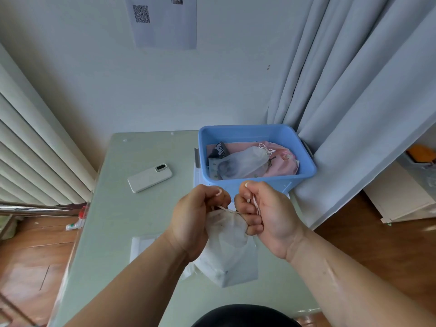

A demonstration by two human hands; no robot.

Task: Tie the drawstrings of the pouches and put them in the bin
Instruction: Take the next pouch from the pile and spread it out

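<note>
A white translucent pouch (230,253) hangs above the table between my hands, its neck gathered. My left hand (195,218) pinches one end of the pale drawstring (227,210), and my right hand (264,213) pinches the other end; the cord runs taut across the pouch's neck. The blue bin (306,165) stands at the table's far right. Inside it lie a tied white mesh pouch (245,161), a pink pouch (283,164) and a dark patterned one (219,148).
A phone in a white case (149,177) lies on the pale green table (122,220) to the left of the bin. A flat white sheet (141,246) rests under my left forearm. Grey curtains (354,102) hang right, a radiator (35,149) left.
</note>
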